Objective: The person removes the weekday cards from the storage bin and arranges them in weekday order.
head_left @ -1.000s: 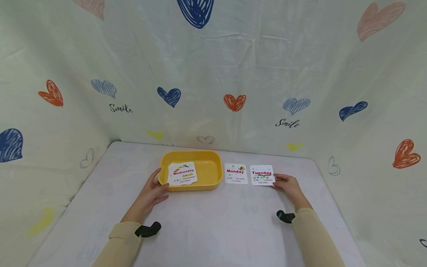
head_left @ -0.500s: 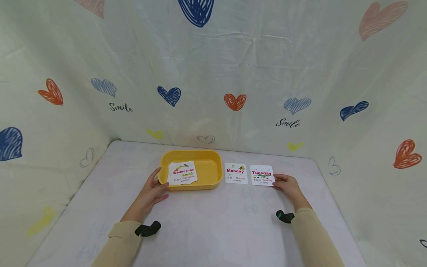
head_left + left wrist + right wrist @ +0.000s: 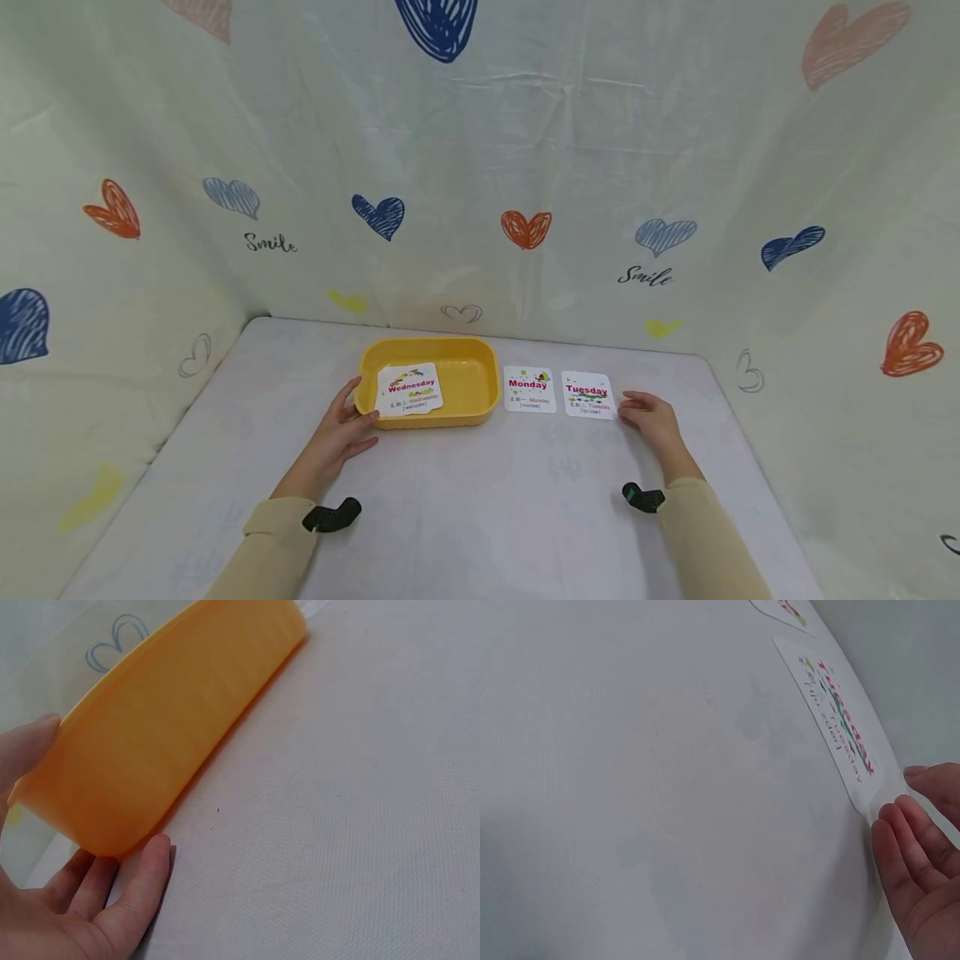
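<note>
My left hand (image 3: 339, 432) grips the left end of a yellow plastic tray (image 3: 471, 382). In the left wrist view its thumb is at the rim and the other fingers are spread low by the tray's corner. A card reading Wednesday (image 3: 410, 392) tops a small stack inside the tray. To the right lie a Monday card (image 3: 530, 402) and a Tuesday card (image 3: 588, 397), side by side and face up. Just off the Tuesday card's right edge is my right hand (image 3: 654, 421), holding nothing. The right wrist view shows its fingertips (image 3: 887, 832) close to the card's corner, thumb apart from them.
A white cloth (image 3: 480, 508) covers the table. Pale curtains with printed hearts rise behind it and on both sides, right at the table's back edge. Each wrist wears a black device, such as the left strap (image 3: 332, 516).
My right hand has let go of the Tuesday card and moved slightly right, leaving a small gap. The left hand, tray and Monday card stay where they were.
</note>
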`<control>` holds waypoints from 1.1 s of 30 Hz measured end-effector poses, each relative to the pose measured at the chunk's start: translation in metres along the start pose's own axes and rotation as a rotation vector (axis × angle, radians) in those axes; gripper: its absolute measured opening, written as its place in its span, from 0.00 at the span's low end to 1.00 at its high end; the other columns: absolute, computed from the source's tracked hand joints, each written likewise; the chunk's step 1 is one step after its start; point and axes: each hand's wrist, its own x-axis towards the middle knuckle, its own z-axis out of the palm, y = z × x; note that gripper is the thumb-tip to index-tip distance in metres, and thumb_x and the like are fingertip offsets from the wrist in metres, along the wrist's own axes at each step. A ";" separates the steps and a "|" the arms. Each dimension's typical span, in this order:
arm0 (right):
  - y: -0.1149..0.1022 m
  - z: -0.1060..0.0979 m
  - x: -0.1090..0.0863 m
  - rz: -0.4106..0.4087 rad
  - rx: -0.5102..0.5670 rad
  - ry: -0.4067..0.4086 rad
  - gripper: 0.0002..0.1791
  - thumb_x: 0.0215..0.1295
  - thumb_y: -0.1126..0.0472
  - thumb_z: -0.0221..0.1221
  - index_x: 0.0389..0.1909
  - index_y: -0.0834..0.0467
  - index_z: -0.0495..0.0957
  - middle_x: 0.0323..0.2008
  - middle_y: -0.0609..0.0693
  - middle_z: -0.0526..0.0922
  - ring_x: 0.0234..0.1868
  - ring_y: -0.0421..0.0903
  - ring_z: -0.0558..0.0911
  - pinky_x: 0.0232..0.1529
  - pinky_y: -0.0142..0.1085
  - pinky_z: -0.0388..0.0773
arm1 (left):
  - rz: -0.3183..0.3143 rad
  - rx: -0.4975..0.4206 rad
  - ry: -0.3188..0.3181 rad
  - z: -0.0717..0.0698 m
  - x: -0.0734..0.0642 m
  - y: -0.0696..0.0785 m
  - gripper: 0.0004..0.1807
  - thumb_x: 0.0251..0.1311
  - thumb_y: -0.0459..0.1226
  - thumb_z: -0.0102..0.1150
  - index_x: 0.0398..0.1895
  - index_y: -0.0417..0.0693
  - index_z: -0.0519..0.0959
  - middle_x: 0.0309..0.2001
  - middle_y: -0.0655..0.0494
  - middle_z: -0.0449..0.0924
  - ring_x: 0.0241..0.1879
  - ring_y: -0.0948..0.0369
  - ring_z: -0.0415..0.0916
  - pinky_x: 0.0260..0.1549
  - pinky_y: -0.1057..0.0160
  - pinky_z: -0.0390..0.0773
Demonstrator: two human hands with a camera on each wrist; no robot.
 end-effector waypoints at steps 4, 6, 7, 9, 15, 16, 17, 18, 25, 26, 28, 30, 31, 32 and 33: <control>-0.008 0.004 -0.004 -0.070 0.022 -0.013 0.25 0.66 0.65 0.60 0.62 0.69 0.71 0.48 0.60 0.80 0.38 0.38 0.79 0.39 0.25 0.80 | 0.003 0.001 0.000 -0.001 0.000 0.000 0.45 0.66 0.33 0.58 0.78 0.71 0.45 0.71 0.38 0.51 0.62 0.44 0.64 0.51 0.47 0.78; -0.013 0.009 -0.007 -0.103 0.040 -0.030 0.26 0.66 0.65 0.61 0.62 0.69 0.70 0.48 0.61 0.80 0.37 0.36 0.79 0.40 0.25 0.80 | 0.004 0.001 -0.001 -0.001 0.000 -0.001 0.45 0.66 0.33 0.58 0.78 0.71 0.45 0.71 0.38 0.51 0.62 0.44 0.64 0.52 0.47 0.77; -0.016 0.012 -0.009 -0.118 0.047 -0.040 0.26 0.65 0.66 0.61 0.63 0.70 0.70 0.49 0.62 0.80 0.38 0.36 0.79 0.40 0.25 0.80 | 0.004 0.001 0.001 -0.001 0.001 -0.001 0.45 0.66 0.33 0.58 0.78 0.71 0.45 0.71 0.38 0.51 0.62 0.44 0.64 0.52 0.47 0.77; -0.022 0.019 -0.013 -0.127 0.056 -0.052 0.27 0.65 0.66 0.62 0.63 0.69 0.70 0.50 0.62 0.80 0.40 0.37 0.79 0.41 0.26 0.80 | 0.004 0.001 0.003 -0.002 0.001 -0.002 0.45 0.66 0.33 0.58 0.77 0.71 0.46 0.71 0.38 0.51 0.62 0.43 0.64 0.52 0.47 0.77; -0.040 0.041 -0.024 -0.128 0.081 -0.080 0.26 0.64 0.66 0.62 0.62 0.67 0.71 0.51 0.61 0.80 0.44 0.42 0.79 0.41 0.25 0.79 | 0.003 0.004 0.009 -0.001 0.001 -0.002 0.45 0.66 0.34 0.59 0.77 0.72 0.46 0.71 0.39 0.51 0.62 0.43 0.64 0.52 0.47 0.77; -0.043 0.045 -0.025 -0.135 0.086 -0.086 0.26 0.63 0.66 0.63 0.62 0.67 0.72 0.51 0.61 0.80 0.43 0.41 0.79 0.41 0.25 0.79 | 0.003 0.004 0.010 -0.001 0.001 -0.002 0.45 0.65 0.34 0.59 0.77 0.72 0.46 0.71 0.39 0.51 0.61 0.43 0.65 0.51 0.47 0.78; -0.045 0.049 -0.026 -0.148 0.096 -0.093 0.26 0.63 0.67 0.63 0.61 0.69 0.72 0.50 0.61 0.80 0.41 0.40 0.80 0.40 0.26 0.79 | 0.003 0.006 0.009 -0.001 0.001 -0.002 0.45 0.65 0.34 0.60 0.77 0.72 0.46 0.71 0.38 0.51 0.62 0.43 0.64 0.52 0.47 0.77; -0.047 0.052 -0.027 -0.156 0.108 -0.099 0.25 0.63 0.68 0.62 0.61 0.69 0.72 0.50 0.61 0.80 0.40 0.40 0.80 0.40 0.26 0.79 | 0.003 0.005 0.007 -0.001 0.001 -0.002 0.45 0.65 0.34 0.60 0.77 0.72 0.46 0.71 0.38 0.51 0.62 0.43 0.64 0.52 0.47 0.77; -0.060 0.080 -0.031 -0.197 0.192 -0.131 0.25 0.61 0.71 0.62 0.59 0.71 0.72 0.47 0.62 0.81 0.37 0.39 0.81 0.39 0.27 0.80 | 0.000 0.007 0.009 -0.001 0.002 -0.002 0.45 0.65 0.34 0.59 0.77 0.73 0.46 0.71 0.39 0.51 0.62 0.43 0.65 0.52 0.47 0.78; -0.062 0.083 -0.031 -0.204 0.197 -0.134 0.25 0.60 0.71 0.63 0.59 0.71 0.72 0.47 0.62 0.81 0.37 0.39 0.81 0.39 0.28 0.80 | -0.001 0.007 0.010 -0.001 0.002 -0.002 0.45 0.65 0.34 0.59 0.77 0.74 0.46 0.71 0.39 0.51 0.62 0.43 0.65 0.52 0.47 0.78; -0.065 0.091 -0.032 -0.201 0.216 -0.133 0.24 0.59 0.72 0.63 0.58 0.70 0.74 0.46 0.61 0.82 0.36 0.39 0.81 0.38 0.28 0.80 | -0.005 0.006 0.012 -0.001 0.002 -0.002 0.45 0.65 0.34 0.59 0.77 0.74 0.47 0.71 0.39 0.51 0.62 0.43 0.65 0.51 0.47 0.78; -0.067 0.098 -0.033 -0.202 0.226 -0.135 0.24 0.58 0.72 0.64 0.58 0.69 0.75 0.45 0.59 0.83 0.36 0.39 0.81 0.37 0.28 0.80 | -0.008 0.006 0.014 -0.001 0.002 -0.002 0.45 0.65 0.34 0.59 0.77 0.74 0.47 0.71 0.39 0.52 0.61 0.43 0.65 0.51 0.47 0.78; -0.068 0.101 -0.033 -0.198 0.229 -0.139 0.24 0.59 0.71 0.64 0.58 0.68 0.75 0.45 0.58 0.83 0.36 0.39 0.81 0.38 0.28 0.80 | -0.008 0.007 0.013 -0.001 0.002 -0.002 0.45 0.66 0.34 0.59 0.77 0.74 0.47 0.71 0.39 0.52 0.61 0.43 0.65 0.51 0.47 0.78; -0.070 0.104 -0.034 -0.198 0.229 -0.141 0.24 0.59 0.71 0.64 0.58 0.68 0.76 0.44 0.57 0.83 0.37 0.40 0.81 0.38 0.29 0.80 | -0.009 0.006 0.013 -0.001 0.002 -0.003 0.45 0.66 0.34 0.59 0.77 0.74 0.47 0.71 0.39 0.51 0.61 0.43 0.65 0.51 0.47 0.78; -0.071 0.108 -0.035 -0.192 0.233 -0.144 0.24 0.59 0.71 0.64 0.58 0.66 0.76 0.44 0.56 0.83 0.37 0.40 0.82 0.39 0.29 0.80 | -0.009 0.004 0.012 -0.001 0.003 -0.003 0.45 0.66 0.34 0.59 0.77 0.74 0.47 0.71 0.39 0.52 0.61 0.43 0.65 0.51 0.47 0.78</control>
